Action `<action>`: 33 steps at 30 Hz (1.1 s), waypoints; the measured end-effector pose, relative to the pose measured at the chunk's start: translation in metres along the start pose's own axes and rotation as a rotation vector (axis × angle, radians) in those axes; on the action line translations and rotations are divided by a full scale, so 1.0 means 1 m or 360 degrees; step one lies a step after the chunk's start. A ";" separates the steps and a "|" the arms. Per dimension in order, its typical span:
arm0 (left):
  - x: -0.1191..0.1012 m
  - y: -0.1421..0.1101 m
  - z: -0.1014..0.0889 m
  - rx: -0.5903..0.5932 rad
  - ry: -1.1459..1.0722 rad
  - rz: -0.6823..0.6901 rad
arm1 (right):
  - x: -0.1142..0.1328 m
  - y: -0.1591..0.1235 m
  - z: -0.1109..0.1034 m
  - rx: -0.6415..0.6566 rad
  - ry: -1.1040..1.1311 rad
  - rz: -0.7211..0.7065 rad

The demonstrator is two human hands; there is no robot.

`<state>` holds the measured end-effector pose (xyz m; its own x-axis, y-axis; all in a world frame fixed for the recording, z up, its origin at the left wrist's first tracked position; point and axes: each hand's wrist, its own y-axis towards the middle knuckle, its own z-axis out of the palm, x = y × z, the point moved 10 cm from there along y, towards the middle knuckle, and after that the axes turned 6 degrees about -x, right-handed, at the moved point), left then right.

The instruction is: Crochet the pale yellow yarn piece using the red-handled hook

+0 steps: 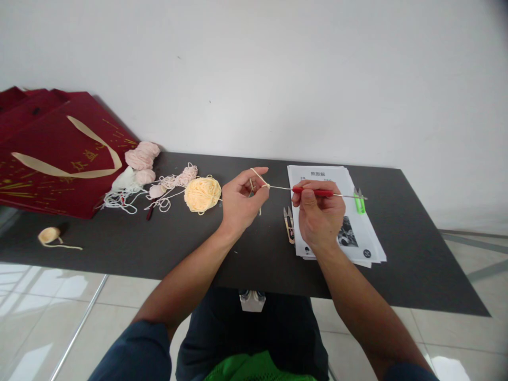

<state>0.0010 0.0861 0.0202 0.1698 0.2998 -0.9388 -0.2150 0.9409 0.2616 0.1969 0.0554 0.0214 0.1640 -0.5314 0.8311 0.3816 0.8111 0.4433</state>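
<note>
My left hand (243,198) is closed on pale yellow yarn (260,179), which loops over the raised index finger and is pinched near the thumb tip. A short tail of yarn hangs below. My right hand (320,214) grips a crochet hook by its red handle (317,191), with metal shafts sticking out at both ends. The hook's thin left tip touches the yarn at my left fingertips. Just left of my left hand lies a ball of yellow yarn (202,194). Under my right hand are printed sheets (317,173).
Green-handled thread snips (359,202) lie on the sheets; another pair of snips (289,225) lies at their left edge. Further left are pink yarn (142,155), tangled white yarn (125,193), a small cream crocheted piece (50,235) and dark red gift bags (51,153). A wall backs the dark table (246,254).
</note>
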 end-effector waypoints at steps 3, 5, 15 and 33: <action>0.000 0.000 0.001 0.0005 0.0030 0.0010 | 0.000 -0.001 0.001 0.0003 0.0010 -0.0022; 0.000 0.000 0.000 -0.0007 0.0067 0.0022 | 0.002 -0.001 0.001 0.0003 0.0028 -0.0039; 0.005 0.000 -0.010 -0.0140 0.0199 0.0069 | 0.026 -0.015 0.010 -0.0003 -0.0202 -0.0321; 0.011 -0.002 -0.020 -0.0394 0.0234 0.0026 | 0.034 -0.032 0.022 0.0166 -0.0568 -0.0639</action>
<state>-0.0163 0.0840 0.0046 0.0270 0.2713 -0.9621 -0.4478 0.8638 0.2310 0.1706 0.0168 0.0432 -0.3016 -0.7029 0.6442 0.2555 0.5913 0.7649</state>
